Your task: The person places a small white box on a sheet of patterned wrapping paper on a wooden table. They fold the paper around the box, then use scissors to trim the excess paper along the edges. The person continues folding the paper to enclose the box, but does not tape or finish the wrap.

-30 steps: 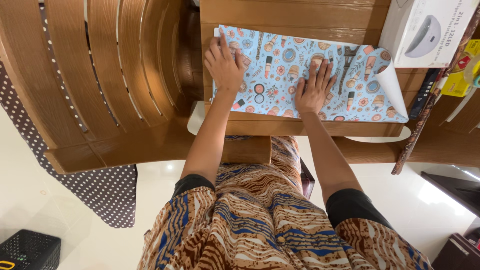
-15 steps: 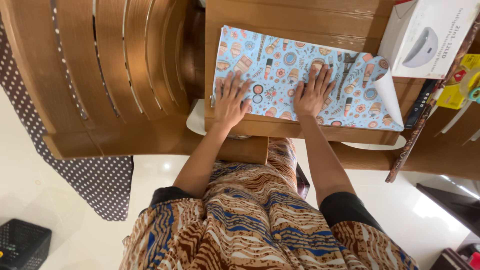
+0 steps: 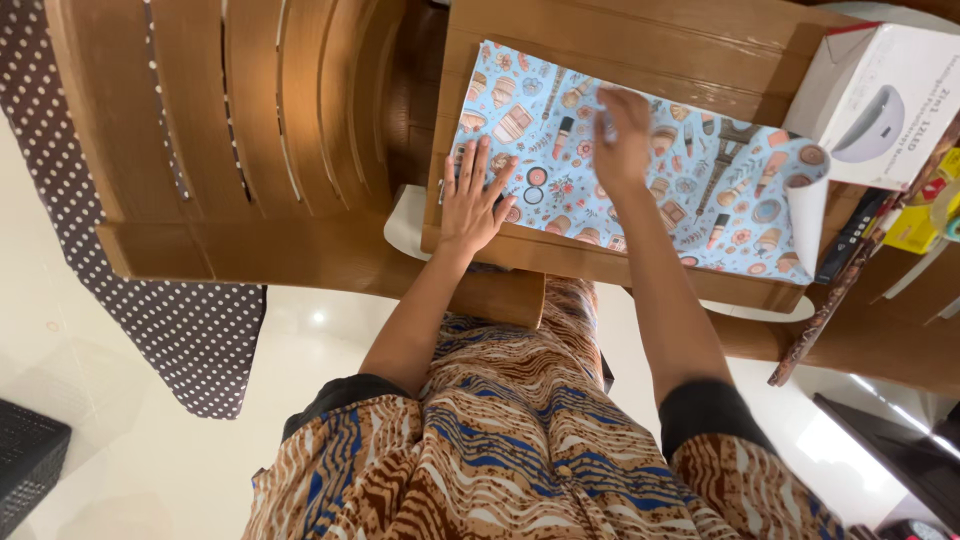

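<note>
A sheet of light blue wrapping paper (image 3: 700, 190) with a pattern of small cosmetics lies flat on a brown wooden table (image 3: 620, 45). Its right end curls up, showing the white underside. My left hand (image 3: 478, 200) presses flat on the paper's near left corner, fingers spread. My right hand (image 3: 622, 135) is farther out over the middle of the sheet, blurred, fingers loosely bent, holding nothing that I can see.
A white box (image 3: 885, 90) with a picture of a lamp stands at the table's right end, with yellow items (image 3: 915, 225) beside it. A slatted wooden chair (image 3: 230, 130) and dotted dark cloth (image 3: 200, 330) are at left. A black crate (image 3: 25, 455) sits on the pale floor.
My left hand slid from the paper's far left corner back to its near left corner. My right hand has lifted off the near middle and moved away from me, over the sheet.
</note>
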